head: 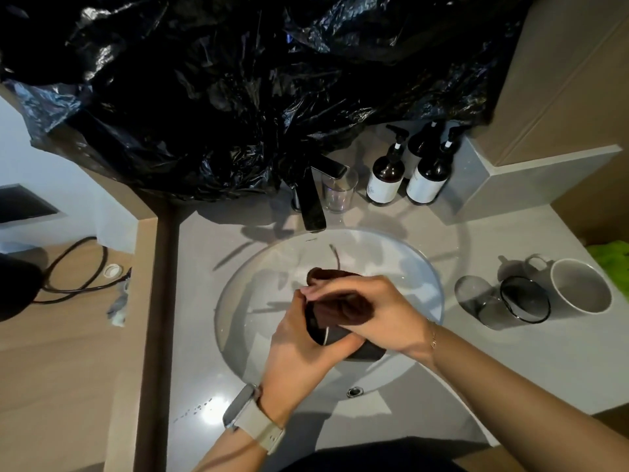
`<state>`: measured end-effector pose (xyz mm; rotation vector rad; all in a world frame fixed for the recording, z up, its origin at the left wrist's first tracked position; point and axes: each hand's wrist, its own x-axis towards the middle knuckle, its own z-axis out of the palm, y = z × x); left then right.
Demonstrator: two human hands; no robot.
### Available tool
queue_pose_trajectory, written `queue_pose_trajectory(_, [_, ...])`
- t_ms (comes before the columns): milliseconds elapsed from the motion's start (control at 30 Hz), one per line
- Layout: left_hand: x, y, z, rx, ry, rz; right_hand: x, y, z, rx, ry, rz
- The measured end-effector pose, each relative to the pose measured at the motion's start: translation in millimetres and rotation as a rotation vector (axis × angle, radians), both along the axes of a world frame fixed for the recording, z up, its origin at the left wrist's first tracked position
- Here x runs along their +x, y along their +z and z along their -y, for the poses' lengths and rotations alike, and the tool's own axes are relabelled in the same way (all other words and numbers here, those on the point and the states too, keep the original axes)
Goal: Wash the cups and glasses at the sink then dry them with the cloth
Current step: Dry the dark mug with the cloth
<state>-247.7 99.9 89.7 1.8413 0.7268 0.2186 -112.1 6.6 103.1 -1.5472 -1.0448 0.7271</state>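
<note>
over the sink [401, 260] my left hand [299, 338] grips a dark cup [326, 330] from below, and my right hand [374, 311] pinches a brown cloth [350, 310] against it. right of the sink stand a glass [500, 306] and white mug [578, 287]. behind the sink, a faucet [311, 202].

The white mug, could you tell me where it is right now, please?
In the head view, the white mug lies on its side on the counter right of the sink, beside a tipped clear glass.

Dim overhead light glares on the wet counter [212, 415]; wide-angle edges bend.
</note>
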Motion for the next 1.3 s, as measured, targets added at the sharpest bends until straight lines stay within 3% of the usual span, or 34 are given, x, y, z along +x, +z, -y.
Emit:
queue_pose_trajectory(267, [-0.3, 2.3, -5.6, -0.009, -0.008, -0.071, 39.1, -18.4, 6.3, -0.172, -0.118, -0.235])
queue_pose_trajectory(367, [-2.8, -5.7, -11.5, -0.030, -0.035, -0.077, 61.6, -24.4, 14.1, -0.285, -0.382, -0.253])
queue_pose_trajectory(467, [-4.0, -7.4, -14.2, -0.041, -0.079, -0.066, 64.5, -19.0, 4.5, -0.218, -0.625, -0.360])
queue_pose_trajectory(533, [-4.5, -6.7, -14.1, -0.081, -0.115, -0.047, 51.6, -7.1, -2.4, -0.247, -0.496, -0.328])
queue_pose_trajectory(600, [-5.1, -6.7, -13.6, -0.108, -0.141, -0.030, 40.2, -0.4, -3.2, -0.316, -0.205, -0.304])
queue_pose_trajectory(767, [-14.2, -12.0, -18.5, -0.146, -0.146, -0.023, 50.5, 8.3, 22.5, -0.358, 0.256, -0.590])
queue_pose_trajectory(933, [-8.2, -8.0, -17.6, -0.140, -0.186, -0.012, 43.4, 6.6, 22.4, -0.363, 0.058, -0.315])
queue_pose_trajectory(1033, [-4.9, -3.0, -19.1, -0.118, -0.221, -0.019, 43.9, 4.4, 22.4, -0.334, 0.036, -0.290])
queue_pose_trajectory(1200, [-4.2, 3.6, -24.7, -0.101, -0.309, -0.019, 44.5, 10.7, 19.3, -0.458, 0.153, -0.287])
queue_pose_trajectory(1300, [-5.1, 6.3, -24.5, -0.111, -0.332, 0.001, 34.6, 10.4, 16.9, -0.442, 0.077, -0.250])
